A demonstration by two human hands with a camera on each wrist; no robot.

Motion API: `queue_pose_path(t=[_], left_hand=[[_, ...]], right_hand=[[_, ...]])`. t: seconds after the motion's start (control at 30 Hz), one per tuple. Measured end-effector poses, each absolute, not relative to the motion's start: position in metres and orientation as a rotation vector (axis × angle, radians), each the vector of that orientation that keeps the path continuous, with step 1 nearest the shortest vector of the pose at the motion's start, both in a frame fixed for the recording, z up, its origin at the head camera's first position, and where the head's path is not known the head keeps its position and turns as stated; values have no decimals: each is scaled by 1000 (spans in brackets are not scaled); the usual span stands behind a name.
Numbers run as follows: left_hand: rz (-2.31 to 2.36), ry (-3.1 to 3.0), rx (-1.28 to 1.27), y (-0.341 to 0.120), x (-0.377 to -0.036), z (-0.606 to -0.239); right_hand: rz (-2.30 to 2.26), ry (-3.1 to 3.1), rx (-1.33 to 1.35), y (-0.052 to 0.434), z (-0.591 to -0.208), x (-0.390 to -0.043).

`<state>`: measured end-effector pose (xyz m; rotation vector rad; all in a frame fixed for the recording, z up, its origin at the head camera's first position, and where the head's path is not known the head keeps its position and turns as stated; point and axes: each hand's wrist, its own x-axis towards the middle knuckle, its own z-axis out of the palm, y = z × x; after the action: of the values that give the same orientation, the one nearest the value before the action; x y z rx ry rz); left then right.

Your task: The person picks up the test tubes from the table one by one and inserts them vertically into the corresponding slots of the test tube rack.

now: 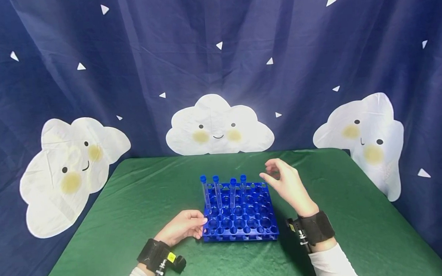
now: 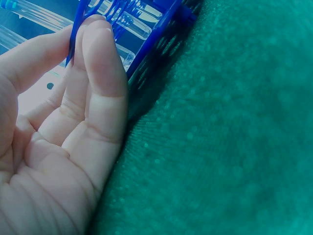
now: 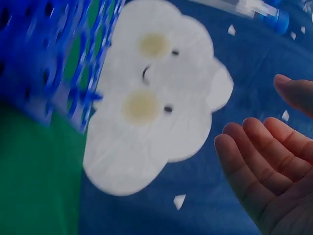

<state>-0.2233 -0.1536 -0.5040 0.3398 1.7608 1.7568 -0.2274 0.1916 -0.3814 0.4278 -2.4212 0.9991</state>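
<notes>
My left hand point(image 1: 186, 225) pinched the test-tube rack point(image 1: 245, 237), likely light and stiff, by its handy side edge; my empty right hand point(image 1: 290, 187) curved wide.

The green-topped table point(image 1: 149, 196) shows faint creases; a blue tube rack point(image 1: 241, 238) stands on it.

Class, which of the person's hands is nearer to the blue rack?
Left. The left hand pinches the blue rack at its left edge; the right hand is apart from it, off its far right corner.
</notes>
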Motion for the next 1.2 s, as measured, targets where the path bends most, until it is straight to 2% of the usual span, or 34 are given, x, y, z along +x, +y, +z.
queue_pose_path(t=[0.53, 0.9, 1.2], left_hand=[[1777, 1749, 355, -154, -222, -502], [1781, 1735, 363, -153, -223, -502], [1781, 1741, 368, -154, -223, -502]], right_hand=[[854, -2855, -145, 262, -411, -245], [882, -2983, -276, 269, -430, -251], [853, -2998, -271, 268, -440, -252]])
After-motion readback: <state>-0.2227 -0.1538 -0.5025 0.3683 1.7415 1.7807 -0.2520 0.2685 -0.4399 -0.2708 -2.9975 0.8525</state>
